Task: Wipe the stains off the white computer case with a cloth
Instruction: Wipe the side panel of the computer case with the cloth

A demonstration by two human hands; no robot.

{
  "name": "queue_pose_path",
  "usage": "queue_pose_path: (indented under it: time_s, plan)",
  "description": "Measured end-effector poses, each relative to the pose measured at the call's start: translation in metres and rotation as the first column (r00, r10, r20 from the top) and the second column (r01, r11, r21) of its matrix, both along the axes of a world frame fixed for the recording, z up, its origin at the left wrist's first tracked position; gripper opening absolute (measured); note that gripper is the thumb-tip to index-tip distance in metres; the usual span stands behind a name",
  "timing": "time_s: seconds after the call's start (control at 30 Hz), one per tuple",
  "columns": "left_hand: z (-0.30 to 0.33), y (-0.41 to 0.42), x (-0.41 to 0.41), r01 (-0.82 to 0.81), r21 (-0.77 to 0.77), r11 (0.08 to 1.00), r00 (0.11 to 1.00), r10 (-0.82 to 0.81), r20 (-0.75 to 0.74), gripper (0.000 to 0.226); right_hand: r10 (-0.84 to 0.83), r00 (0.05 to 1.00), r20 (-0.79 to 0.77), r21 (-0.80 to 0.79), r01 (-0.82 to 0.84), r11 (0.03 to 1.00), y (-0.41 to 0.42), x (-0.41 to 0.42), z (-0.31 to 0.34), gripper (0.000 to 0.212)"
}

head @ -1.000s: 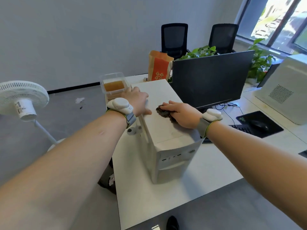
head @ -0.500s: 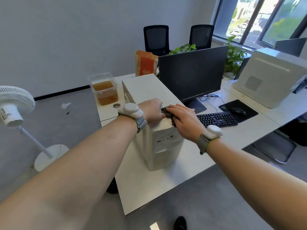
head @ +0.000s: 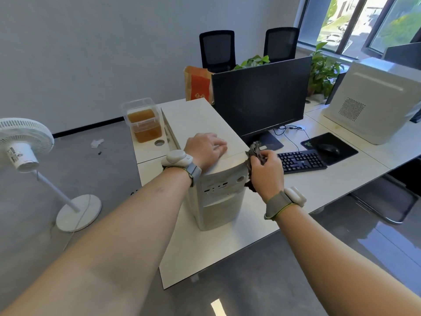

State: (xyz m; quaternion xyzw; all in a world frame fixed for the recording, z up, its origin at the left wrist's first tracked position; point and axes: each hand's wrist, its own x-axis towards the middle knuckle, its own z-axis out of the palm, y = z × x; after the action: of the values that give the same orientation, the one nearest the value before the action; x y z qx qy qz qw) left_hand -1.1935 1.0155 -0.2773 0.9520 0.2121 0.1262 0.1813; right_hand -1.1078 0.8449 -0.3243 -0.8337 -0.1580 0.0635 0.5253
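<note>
Cloth [head: 254, 148] now off top, at case [head: 200, 124] rt edge.

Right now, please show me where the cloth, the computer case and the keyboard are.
cloth [head: 255, 148], head view, on the crumpled part above the right hand's fingers.
computer case [head: 200, 119], head view, on its bare top panel.
keyboard [head: 300, 160], head view, on the middle of its keys.

Case [head: 205, 119] on desk [head: 319, 190], left of monitor [head: 259, 99]
</note>
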Motion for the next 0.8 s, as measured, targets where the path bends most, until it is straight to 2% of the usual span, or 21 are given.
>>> queue_pose_path:
  time_s: [0.07, 0.23, 0.4, 0.5, 0.57, 0.7, 0.8]
  plan:
    - [-0.007, 0.0, 0.005, -0.061, 0.007, 0.998, 0.995, 0.06, 0.083, 0.028, -0.014, 0.994, -0.106, 0.043, 0.019, 0.999, -0.006, 0.0, -0.01, 0.029]
    - [-0.014, 0.001, 0.005, -0.073, 0.051, 0.996, 0.994, 0.069, 0.081, 0.028, 0.01, 0.974, -0.224, 0.166, 0.028, 0.986, -0.008, -0.013, -0.026, 0.023]
    - [-0.018, 0.001, 0.007, -0.07, 0.059, 0.996, 0.995, 0.065, 0.074, 0.03, -0.032, 0.987, -0.161, 0.186, 0.062, 0.981, 0.002, -0.027, -0.024, 0.007]
    - [-0.019, 0.002, 0.007, -0.073, 0.057, 0.996, 0.995, 0.068, 0.076, 0.029, 0.107, 0.992, -0.071, 0.13, -0.098, 0.987, 0.003, -0.037, -0.032, 0.005]
    - [-0.021, 0.002, 0.008, -0.079, 0.046, 0.996, 0.994, 0.075, 0.083, 0.029, 0.177, 0.981, -0.075, 0.144, -0.165, 0.976, -0.001, -0.039, -0.038, 0.005]
    - [-0.02, 0.002, 0.008, -0.084, 0.03, 0.996, 0.992, 0.081, 0.098, 0.029, -0.012, 0.988, -0.153, 0.349, 0.065, 0.935, -0.006, -0.026, -0.035, 0.008]
    - [-0.022, 0.003, 0.009, -0.08, 0.029, 0.996, 0.992, 0.076, 0.105, 0.028, 0.0, 0.991, -0.136, 0.308, 0.043, 0.95, 0.002, -0.03, -0.031, 0.008]
